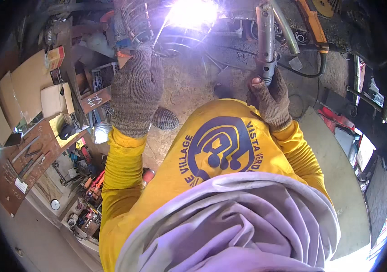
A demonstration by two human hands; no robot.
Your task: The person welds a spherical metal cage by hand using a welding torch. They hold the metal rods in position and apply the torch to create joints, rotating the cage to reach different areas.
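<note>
Weld in progress: a bright white arc (191, 13) burns at the top of view on a metal frame (229, 16), so the seam looks unfinished, with its extent hidden by glare. Left hand (137, 88) (knit glove) is closed around a welding holder (132, 22) beside the arc. Right hand (270, 97) grips the lower end of a grey metal pipe (266, 36), fingers wrapped. Cardboard pieces (30, 88) lie at left.
</note>
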